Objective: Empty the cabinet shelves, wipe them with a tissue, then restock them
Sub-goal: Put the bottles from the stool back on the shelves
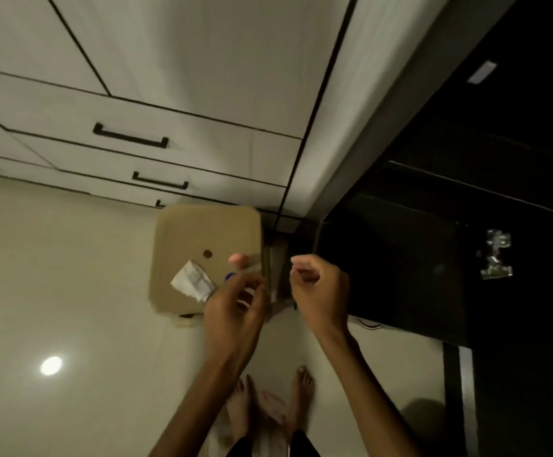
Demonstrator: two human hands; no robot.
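Note:
A crumpled white tissue (192, 281) lies on a beige plastic stool (182, 232) that stands on the floor by the cabinets. My left hand (234, 316) hovers over the stool's right edge, its fingers curled round a small clear item (247, 268) with a pink tip and a blue spot; blur hides what it is. My right hand (319, 291) is beside it at the mouth of the open dark cabinet (400, 258), fingers curled into a loose fist with nothing visible in them. The shelves inside are too dark to make out.
White drawer fronts with black handles (130, 140) run behind the stool. The open cabinet door (341, 120) stands edge-on to the right of them, and a metal hinge (496, 255) shows inside the dark cabinet. My bare feet (268, 407) stand on the glossy pale floor.

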